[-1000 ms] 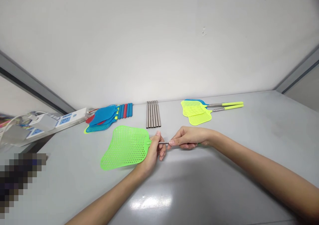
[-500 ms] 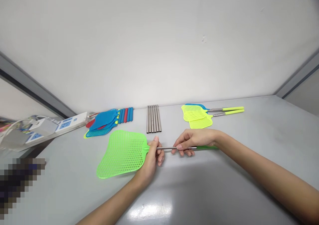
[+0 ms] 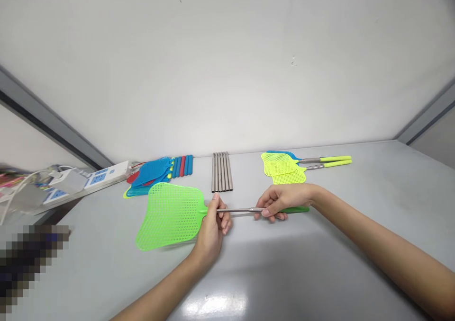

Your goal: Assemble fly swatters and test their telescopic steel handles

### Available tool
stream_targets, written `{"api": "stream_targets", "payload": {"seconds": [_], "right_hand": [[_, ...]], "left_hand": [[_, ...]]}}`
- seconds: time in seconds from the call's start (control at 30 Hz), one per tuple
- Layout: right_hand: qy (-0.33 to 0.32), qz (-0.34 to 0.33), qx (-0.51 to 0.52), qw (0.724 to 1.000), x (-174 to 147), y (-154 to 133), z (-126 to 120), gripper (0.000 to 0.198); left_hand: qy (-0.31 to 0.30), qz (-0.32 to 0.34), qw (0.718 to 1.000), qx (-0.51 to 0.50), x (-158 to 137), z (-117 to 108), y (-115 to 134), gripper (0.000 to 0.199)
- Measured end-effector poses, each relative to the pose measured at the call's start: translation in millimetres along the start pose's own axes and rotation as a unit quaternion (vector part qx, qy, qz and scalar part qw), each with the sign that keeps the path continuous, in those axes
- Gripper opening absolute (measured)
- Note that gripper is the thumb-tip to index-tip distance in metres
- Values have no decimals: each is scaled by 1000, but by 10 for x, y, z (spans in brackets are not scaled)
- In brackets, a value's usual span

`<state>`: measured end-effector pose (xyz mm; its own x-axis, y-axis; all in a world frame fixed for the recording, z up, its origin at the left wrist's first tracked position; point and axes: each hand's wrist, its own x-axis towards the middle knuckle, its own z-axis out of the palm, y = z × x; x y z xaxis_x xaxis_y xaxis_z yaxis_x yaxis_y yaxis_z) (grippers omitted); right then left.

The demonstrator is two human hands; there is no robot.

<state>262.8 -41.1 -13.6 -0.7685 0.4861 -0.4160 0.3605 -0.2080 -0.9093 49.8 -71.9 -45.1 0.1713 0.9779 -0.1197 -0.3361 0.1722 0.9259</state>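
Note:
A green fly swatter (image 3: 174, 214) lies across the space in front of me, its perforated head on the left and its green handle on the right. My left hand (image 3: 213, 221) is closed round the metal rod just beside the head, thumb on top. With thumb and fingers my right hand (image 3: 280, 202) pinches the thicker part of the rod near the handle. Thin bare rod shows between the two hands. Behind my hands several metal tubes (image 3: 222, 172) stand side by side in a row on the table.
At the back right lie assembled fly swatters (image 3: 284, 167) with yellow and blue heads. To the back left are stacked swatter heads (image 3: 151, 173) next to blue and red handle grips (image 3: 183, 165). A white power strip (image 3: 103, 176) with plugs and cables sits along the left edge.
My hands have moved farther apart along the swatter: the left slightly left, the right to the right. More thin rod shows between them, with the thicker section's end now visible.

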Motion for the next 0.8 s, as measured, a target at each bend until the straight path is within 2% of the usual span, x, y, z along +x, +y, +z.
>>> {"api": "stream_targets", "payload": {"seconds": [0.1, 0.2, 0.27, 0.43, 0.63, 0.8], "right_hand": [[-1, -14, 4, 1000, 39, 4, 40, 31], [-10, -25, 1, 1000, 81, -11, 115, 30], [-16, -25, -2, 1000, 101, -24, 170, 29], [-2, -27, 2, 1000, 132, -67, 301, 23], [18, -44, 32, 998, 160, -123, 410, 32], [7, -39, 50, 998, 173, -86, 391, 33]], "left_hand": [[-46, 9, 994, 102, -9, -12, -5, 41], [-127, 2, 964, 232, -31, -18, 5, 41], [-168, -8, 946, 278, -48, -22, 20, 45], [-202, -30, 926, 319, -75, -45, 31, 55], [-206, -32, 924, 319, -72, -46, 41, 56], [-218, -28, 920, 324, -79, -23, 65, 51]]}}
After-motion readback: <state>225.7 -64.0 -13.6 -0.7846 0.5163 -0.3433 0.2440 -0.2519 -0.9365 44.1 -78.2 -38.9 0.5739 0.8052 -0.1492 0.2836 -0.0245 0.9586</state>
